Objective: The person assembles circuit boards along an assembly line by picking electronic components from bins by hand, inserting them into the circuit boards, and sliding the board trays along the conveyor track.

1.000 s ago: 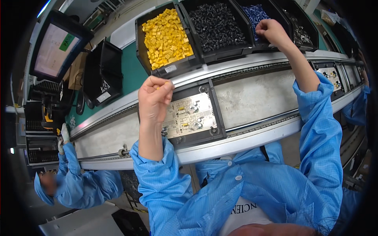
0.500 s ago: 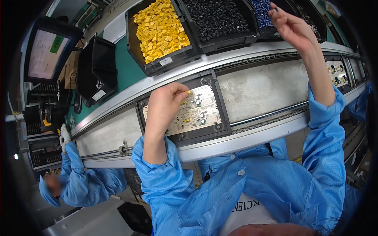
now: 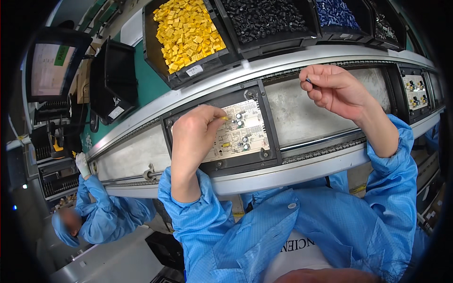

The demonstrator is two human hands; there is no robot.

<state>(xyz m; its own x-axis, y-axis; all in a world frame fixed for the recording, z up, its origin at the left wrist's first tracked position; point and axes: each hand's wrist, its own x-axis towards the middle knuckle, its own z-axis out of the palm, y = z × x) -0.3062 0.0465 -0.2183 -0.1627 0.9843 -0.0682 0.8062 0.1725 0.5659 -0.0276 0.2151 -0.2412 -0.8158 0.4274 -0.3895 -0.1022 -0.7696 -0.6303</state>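
Observation:
My left hand is over the circuit board, its thumb and forefinger pinched on a small yellow block-shaped component at the board's surface. Part of the board's left side is hidden behind that hand. Round capacitors and another yellow block stand on the board, which lies in a dark carrier frame on the conveyor. Right of the board, above the metal bed, my right hand is closed, palm partly turned up, with a small dark blue component between its fingertips.
Along the far side stand black bins of yellow blocks, black parts and blue parts. Another populated board sits farther right on the conveyor rail. A co-worker in blue and a monitor are at left.
My right hand has come down from the blue-part bin toward the board, a small blue component in its fingers. My left hand stays at nearly the same spot on the board.

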